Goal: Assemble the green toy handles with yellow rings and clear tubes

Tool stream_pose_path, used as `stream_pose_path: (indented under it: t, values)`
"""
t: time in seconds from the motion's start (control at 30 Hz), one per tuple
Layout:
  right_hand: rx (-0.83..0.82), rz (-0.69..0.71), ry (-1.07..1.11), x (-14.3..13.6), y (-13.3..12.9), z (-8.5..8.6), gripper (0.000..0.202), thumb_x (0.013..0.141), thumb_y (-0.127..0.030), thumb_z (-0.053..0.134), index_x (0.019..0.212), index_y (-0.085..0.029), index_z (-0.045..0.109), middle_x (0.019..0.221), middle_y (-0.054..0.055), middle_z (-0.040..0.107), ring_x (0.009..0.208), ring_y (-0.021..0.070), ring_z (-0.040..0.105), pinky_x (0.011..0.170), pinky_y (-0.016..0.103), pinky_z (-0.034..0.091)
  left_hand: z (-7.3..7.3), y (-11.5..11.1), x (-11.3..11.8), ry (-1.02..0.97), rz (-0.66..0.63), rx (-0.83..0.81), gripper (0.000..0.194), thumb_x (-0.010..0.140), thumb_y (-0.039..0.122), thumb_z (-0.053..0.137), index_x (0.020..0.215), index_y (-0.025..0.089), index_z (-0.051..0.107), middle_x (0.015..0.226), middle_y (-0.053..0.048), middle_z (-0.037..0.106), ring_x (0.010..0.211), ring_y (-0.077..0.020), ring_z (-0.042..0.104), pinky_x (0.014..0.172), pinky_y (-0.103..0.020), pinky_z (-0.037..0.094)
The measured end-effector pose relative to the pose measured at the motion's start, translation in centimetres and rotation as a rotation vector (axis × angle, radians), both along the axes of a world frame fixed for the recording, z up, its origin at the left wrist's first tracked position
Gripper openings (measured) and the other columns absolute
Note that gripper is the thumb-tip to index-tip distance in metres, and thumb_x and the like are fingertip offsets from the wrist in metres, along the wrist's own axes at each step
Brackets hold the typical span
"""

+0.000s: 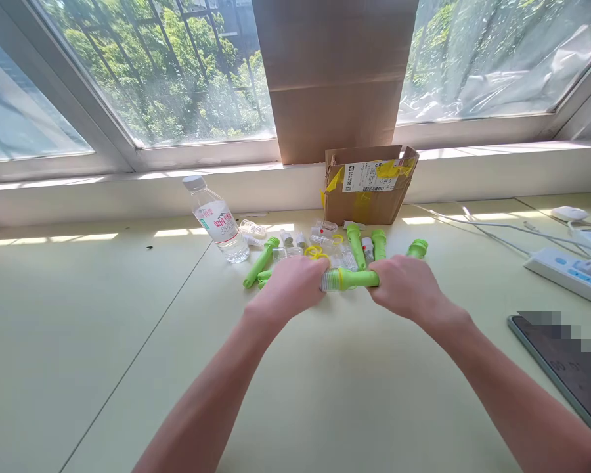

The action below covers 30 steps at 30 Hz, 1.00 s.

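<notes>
1. Two hands in view, both the person's own – left hand [295,284] and right hand [402,284], out over the pale table [128,341].
2. One green flashlight [350,279] is held between them, lying level just above the table. The clear lens end goes into the left hand's curled fingers, the green handle end into the right hand's closed fist. Only the middle stretch shows between the two hands.
3. So both hands are closed on that one flashlight; the fingertips themselves are tucked under and hidden.
4. Loose green flashlight bodies behind the hands: I count about five – one long one lying slanted at left [261,263], a short stub just below it, two standing-ish ones in the middle [355,244], and one at right [417,248]. Some are partly hidden, so the count is rough.
5. A scatter of small clear plastic parts [295,240] and a couple of yellow rings [315,251] – too jumbled to count.
6. One water bottle [217,220] at the left of the pile, tilted.
7. One open cardboard box [369,187] against the sill behind the pile.
8. One power strip [566,276] and one phone [566,368] off to the right, well apart from the hands.
</notes>
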State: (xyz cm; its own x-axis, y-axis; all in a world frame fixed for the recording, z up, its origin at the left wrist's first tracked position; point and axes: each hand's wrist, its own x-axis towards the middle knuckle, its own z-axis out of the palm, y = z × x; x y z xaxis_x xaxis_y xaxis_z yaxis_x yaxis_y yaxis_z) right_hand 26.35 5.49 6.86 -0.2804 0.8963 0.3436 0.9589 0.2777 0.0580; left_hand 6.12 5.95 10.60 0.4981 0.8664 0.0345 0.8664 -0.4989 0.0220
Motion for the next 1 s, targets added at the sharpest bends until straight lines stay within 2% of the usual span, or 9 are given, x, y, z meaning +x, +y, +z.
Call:
stream_pose_path:
  t: [0.07, 0.13, 0.2, 0.33, 0.4, 0.5, 0.73, 0.9, 1.0]
  values:
    - [-0.085, -0.031, -0.001, 0.2, 0.1, 0.0, 0.018, 0.065, -0.016, 0.054, 0.048, -0.017, 0.047, 0.043, -0.001, 0.044, 0.039, 0.0084, 0.026, 0.051, 0.028, 0.012, -0.5, 0.0, 0.4, 0.058, 0.000, 0.101, 0.008, 0.071, 0.012, 0.047, 0.075, 0.019, 0.047, 0.056, 0.000, 0.050, 0.049, -0.0159, 0.047, 0.047, -0.028, 0.021]
    - [0.006, -0.041, -0.013, 0.4, 0.2, 0.1, 0.016, 0.066, -0.015, 0.052, 0.051, -0.017, 0.049, 0.045, 0.000, 0.047, 0.041, 0.0095, 0.030, 0.051, 0.028, 0.011, -0.5, -0.2, 0.6, 0.044, 0.005, 0.088, 0.007, 0.072, 0.014, 0.047, 0.077, 0.020, 0.047, 0.058, 0.000, 0.051, 0.051, -0.0165, 0.049, 0.048, -0.028, 0.022]
    - [0.171, 0.010, -0.035, 0.6, 0.3, 0.3, 0.016, 0.068, -0.013, 0.051, 0.053, -0.017, 0.050, 0.048, 0.002, 0.050, 0.045, 0.0113, 0.035, 0.051, 0.028, 0.012, -0.1, -0.4, 0.5, -0.038, -0.004, -0.042, 0.007, 0.075, 0.024, 0.051, 0.075, 0.020, 0.046, 0.061, 0.000, 0.052, 0.052, -0.0157, 0.049, 0.047, -0.027, 0.024]
    - [0.451, 0.160, -0.049, 0.5, 0.3, 0.6, 0.019, 0.072, -0.011, 0.050, 0.053, -0.016, 0.053, 0.050, 0.002, 0.052, 0.052, 0.0126, 0.036, 0.053, 0.027, 0.014, 1.0, -0.7, -0.3, -0.245, -0.034, -0.372, 0.026, 0.072, 0.043, 0.057, 0.070, 0.021, 0.043, 0.064, 0.003, 0.051, 0.054, -0.0130, 0.050, 0.045, -0.024, 0.031]
    - [0.528, 0.178, -0.037, 0.4, 0.2, 0.7, 0.021, 0.073, -0.011, 0.050, 0.053, -0.017, 0.053, 0.049, 0.001, 0.052, 0.051, 0.0123, 0.034, 0.053, 0.027, 0.014, 1.4, -0.7, -0.6, -0.332, -0.041, -0.518, 0.027, 0.072, 0.045, 0.058, 0.072, 0.021, 0.045, 0.065, 0.003, 0.052, 0.055, -0.0122, 0.052, 0.045, -0.023, 0.034]
    - [0.545, 0.181, -0.030, 0.2, 0.1, 0.8, 0.022, 0.074, -0.011, 0.051, 0.053, -0.017, 0.052, 0.050, 0.000, 0.052, 0.051, 0.0119, 0.034, 0.053, 0.027, 0.014, 1.6, -0.7, -0.8, -0.414, -0.009, -0.653, 0.025, 0.072, 0.043, 0.057, 0.077, 0.021, 0.046, 0.067, 0.004, 0.053, 0.053, -0.0118, 0.056, 0.044, -0.023, 0.037]
    - [0.551, 0.191, -0.017, 0.1, -0.1, 0.9, 0.027, 0.079, -0.016, 0.052, 0.051, -0.017, 0.052, 0.049, 0.000, 0.052, 0.050, 0.0117, 0.035, 0.051, 0.027, 0.015, 1.6, -0.9, -1.0, -0.433, 0.007, -0.554, 0.022, 0.072, 0.040, 0.057, 0.074, 0.021, 0.046, 0.064, 0.003, 0.051, 0.051, -0.0118, 0.054, 0.042, -0.023, 0.036]
    - [0.574, 0.179, -0.032, 0.1, 0.0, 0.9, 0.028, 0.079, -0.015, 0.051, 0.051, -0.017, 0.051, 0.049, 0.000, 0.052, 0.050, 0.0116, 0.035, 0.052, 0.026, 0.015, 1.5, -0.9, -0.9, -0.410, 0.008, -0.567, 0.016, 0.073, 0.034, 0.053, 0.076, 0.021, 0.045, 0.065, 0.003, 0.051, 0.050, -0.0114, 0.052, 0.041, -0.023, 0.032]
    - [0.553, 0.159, -0.038, 0.2, 0.1, 0.8, 0.026, 0.077, -0.014, 0.050, 0.052, -0.017, 0.050, 0.050, 0.000, 0.053, 0.050, 0.0118, 0.035, 0.052, 0.026, 0.014, 1.5, -0.8, -0.7, -0.362, -0.020, -0.450, 0.011, 0.072, 0.027, 0.051, 0.071, 0.021, 0.042, 0.062, 0.003, 0.048, 0.051, -0.0109, 0.048, 0.044, -0.024, 0.029]
